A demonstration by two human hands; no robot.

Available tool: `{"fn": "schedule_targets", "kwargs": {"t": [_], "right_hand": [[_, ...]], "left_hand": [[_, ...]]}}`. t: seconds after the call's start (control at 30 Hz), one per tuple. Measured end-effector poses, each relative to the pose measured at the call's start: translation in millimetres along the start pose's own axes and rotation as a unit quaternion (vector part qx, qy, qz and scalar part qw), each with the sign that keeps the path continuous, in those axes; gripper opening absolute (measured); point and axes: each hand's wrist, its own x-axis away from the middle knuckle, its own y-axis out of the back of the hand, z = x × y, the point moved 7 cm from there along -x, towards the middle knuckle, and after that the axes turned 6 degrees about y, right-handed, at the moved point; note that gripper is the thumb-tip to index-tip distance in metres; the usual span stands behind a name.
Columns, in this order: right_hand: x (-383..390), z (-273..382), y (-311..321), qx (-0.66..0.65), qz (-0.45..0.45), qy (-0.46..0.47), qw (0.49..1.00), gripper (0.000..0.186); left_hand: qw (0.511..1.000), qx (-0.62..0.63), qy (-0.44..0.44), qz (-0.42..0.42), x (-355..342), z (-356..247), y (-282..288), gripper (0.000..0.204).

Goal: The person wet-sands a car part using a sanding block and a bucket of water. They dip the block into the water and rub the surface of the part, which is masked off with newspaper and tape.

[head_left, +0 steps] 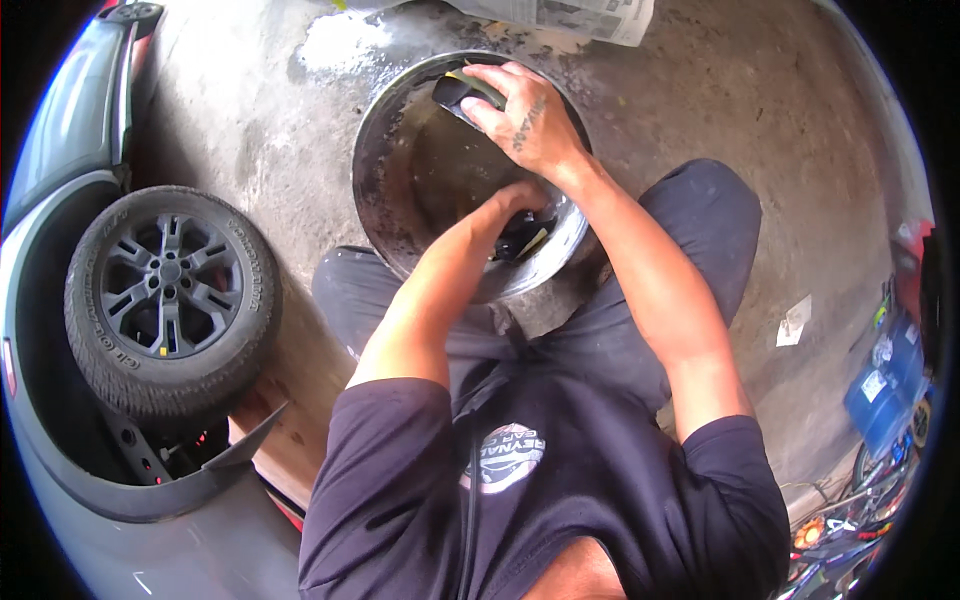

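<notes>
Concrete floor [760, 110], stained and wet-looking in one patch past the basin's far edge. We place the dark block [452, 96] inside the far rim of a round metal basin [380, 185], raised above what looks like murky liquid [445, 165]. Our right hand [530, 115] has it: grip closed, thumb on one side, fingers on the other, a yellowish-green strip between. Our left hand [525, 198] reaches down toward the near right wall, fingers hidden; we cannot tell how far its grip is open or whether it holds the black piece [518, 238] just below it.

For handling well, we judge: keep the block inside the rim so drips fall back; pinch firmly, since wet surfaces may slip; let the left hand steady whatever lies low.

Farther out: our bent knees flank the basin; newspaper [600, 14] beyond its far edge; a wheel [170, 280] by a grey vehicle [60, 220] off left; a paper scrap [795, 322] and blue container [885, 390] off right.
</notes>
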Motion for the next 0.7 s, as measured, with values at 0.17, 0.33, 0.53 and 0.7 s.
{"fn": "schedule_targets", "kwargs": {"t": [0.17,0.33,0.53,0.7], "right_hand": [[0.2,-19.9,20.8,-0.018,-0.022,-0.039,0.999,0.045],[-1.5,-20.9,15.6,-0.055,-0.027,-0.063,0.996,0.045],[1.7,-15.3,10.8,0.048,0.008,-0.04,0.998,0.042],[16.6,-26.7,0.4,0.098,0.087,-0.068,0.989,0.039]], "left_hand": [[0.92,0.365,0.065,0.128,13.3,-30.5,81.6,0.037],[0.756,0.628,0.174,0.056,111.6,-2.3,191.2,0.033],[0.629,0.744,0.145,-0.172,175.0,22.1,245.3,0.039],[0.541,0.787,0.095,-0.281,208.4,22.6,255.0,0.044]]}}
